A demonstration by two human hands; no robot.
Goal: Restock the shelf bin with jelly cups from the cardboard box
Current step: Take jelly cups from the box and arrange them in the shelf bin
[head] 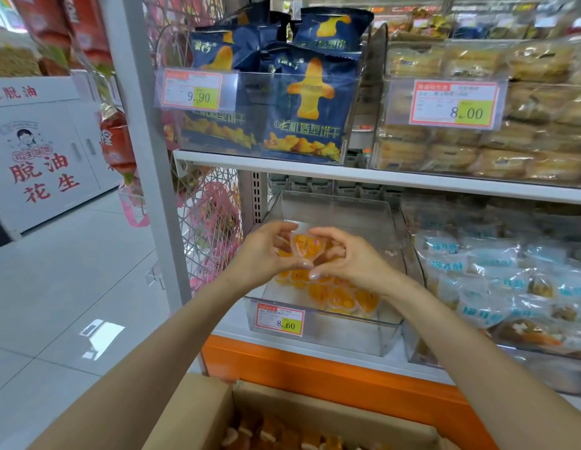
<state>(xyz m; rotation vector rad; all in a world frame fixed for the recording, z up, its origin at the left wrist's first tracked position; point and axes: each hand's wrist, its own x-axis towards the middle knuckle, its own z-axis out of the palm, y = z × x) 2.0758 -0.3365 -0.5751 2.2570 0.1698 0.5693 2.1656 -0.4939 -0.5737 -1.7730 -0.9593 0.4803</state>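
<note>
While both forearms reach forward from 6 o'clock, the left hand point(266, 251) and right hand point(351, 259) meet over the clear shelf bin point(385, 323). Between them sits a held cluster of jelly cups point(307, 246), orange with clear film lids. Left fingers curl round its 9 o'clock side; right fingers close on the 3 o'clock side, thumb tips nearly touching below it. Both grips partly closed on the cups; the exact count held cannot be told.

Below the hands, at 5 o'clock of them, loose jelly cups point(341, 298) lie on the bin floor toward its front wall. The rear half of the bin is bare. A price tag point(280, 319) reading 8.60 is clipped to the front wall.

At 6 o'clock in frame, the open cardboard box point(198, 417) shows more orange cups inside, blurred.

At 12 o'clock, on the upper shelf, stand blue biscuit bags point(310, 105). At 3 o'clock of the bin: pale blue wrapped packs point(477, 277).
</note>
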